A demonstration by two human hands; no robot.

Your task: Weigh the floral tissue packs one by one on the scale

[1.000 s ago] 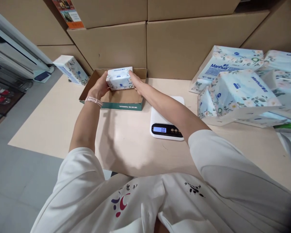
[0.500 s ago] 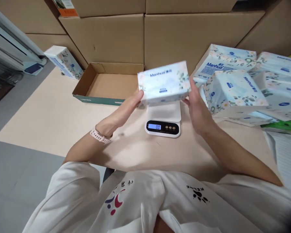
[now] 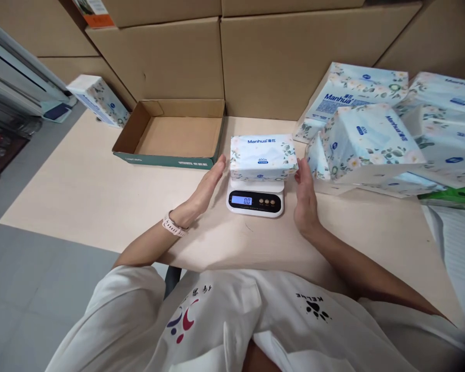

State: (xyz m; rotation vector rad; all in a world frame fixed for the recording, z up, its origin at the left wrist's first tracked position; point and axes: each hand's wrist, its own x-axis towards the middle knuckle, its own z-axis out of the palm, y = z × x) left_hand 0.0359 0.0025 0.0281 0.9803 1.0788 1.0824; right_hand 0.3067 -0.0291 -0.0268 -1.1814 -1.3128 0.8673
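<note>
A white and blue floral tissue pack [image 3: 262, 157] marked Manhua lies flat on a small white digital scale [image 3: 256, 202]. The scale's lit display reads 0.0. My left hand [image 3: 203, 192], with a pale pink watch band at the wrist, is beside the pack's left end, fingers stretched out and a small gap from it. At the right end my right hand [image 3: 306, 199] stands on edge with its fingers extended, very close to the pack; whether a fingertip touches it I cannot tell. Neither hand grips the pack.
An open shallow cardboard box [image 3: 170, 132] with a green outer side stands left of the scale. Beyond it, another tissue pack [image 3: 101, 101] leans at the table's far left. Several tissue packs [image 3: 372, 139] are piled at the right. Large cardboard boxes [image 3: 294, 64] form a wall behind.
The tissue pack has come down from between my hands onto the scale. Both hands have let go and moved slightly apart from its ends. The display still shows 0.0.
</note>
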